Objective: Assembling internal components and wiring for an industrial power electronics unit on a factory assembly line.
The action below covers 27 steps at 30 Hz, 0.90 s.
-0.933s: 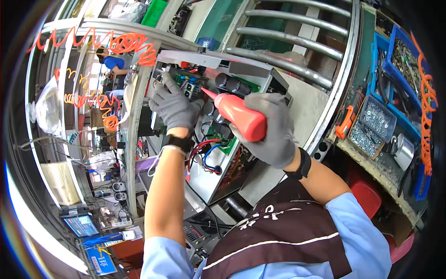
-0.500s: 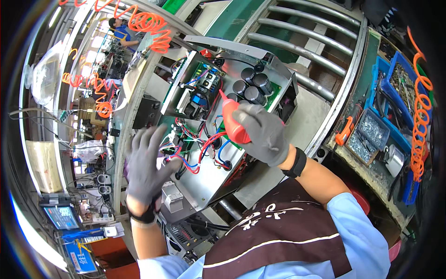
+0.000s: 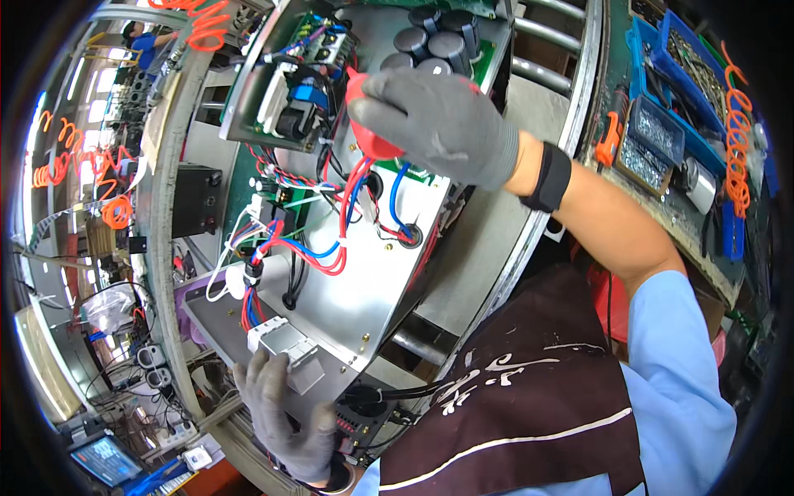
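Note:
A red squeeze bottle (image 3: 374, 132) with a pointed nozzle is in my gloved right hand (image 3: 447, 124), fingers wrapped round it. It is over an open metal chassis (image 3: 347, 302), between a circuit board (image 3: 306, 91) and several black cylindrical capacitors (image 3: 411, 41). My left hand (image 3: 285, 417), in a grey glove, has its fingers apart and grips nothing. Its fingertips overlap the near edge of a white rectangular module (image 3: 285, 341) on the chassis's front panel; whether they touch it I cannot tell. Red and blue wires (image 3: 335, 260) run across the chassis to that module.
Blue bins (image 3: 691, 62) of screws and small parts stand on the right bench, beside an orange-handled tool (image 3: 609, 140). Metal rollers (image 3: 542, 74) lie beyond the chassis. Orange coiled hoses (image 3: 736, 140) hang at both sides. A screen (image 3: 106, 457) stands at lower left.
My view has shifted closer to the chassis. My left hand has come down from beside the wires to the white module. The red bottle stays in my right hand, its nozzle now mostly hidden.

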Each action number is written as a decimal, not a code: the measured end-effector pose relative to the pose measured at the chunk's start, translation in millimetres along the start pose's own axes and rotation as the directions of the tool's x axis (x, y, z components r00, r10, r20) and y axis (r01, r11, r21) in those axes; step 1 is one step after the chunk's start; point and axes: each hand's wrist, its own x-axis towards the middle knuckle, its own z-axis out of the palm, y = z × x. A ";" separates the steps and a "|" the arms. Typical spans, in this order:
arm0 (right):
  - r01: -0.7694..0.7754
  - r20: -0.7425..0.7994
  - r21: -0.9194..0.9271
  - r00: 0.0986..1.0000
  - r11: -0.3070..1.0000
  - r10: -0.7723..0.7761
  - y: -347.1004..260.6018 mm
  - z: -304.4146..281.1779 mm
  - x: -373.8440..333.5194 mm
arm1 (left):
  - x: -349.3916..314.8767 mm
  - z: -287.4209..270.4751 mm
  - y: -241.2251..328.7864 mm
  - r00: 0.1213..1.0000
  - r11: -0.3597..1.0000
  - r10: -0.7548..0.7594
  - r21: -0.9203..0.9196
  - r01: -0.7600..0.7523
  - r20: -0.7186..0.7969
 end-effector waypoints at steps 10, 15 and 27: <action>0.129 0.203 0.013 0.971 0.992 -0.129 12.7 1.4 -0.2 | -12.2 14.2 -12.2 0.995 0.996 0.068 0.059 -0.064 -0.074; 0.219 0.184 -0.060 0.961 0.974 -0.204 12.0 -0.1 4.0 | -12.1 21.8 -6.8 0.985 0.996 0.067 0.068 -0.056 -0.159; 0.154 0.202 -0.060 0.970 0.986 -0.139 -0.5 -4.5 5.9 | -8.2 21.4 -11.6 0.982 0.997 0.077 0.035 -0.072 -0.171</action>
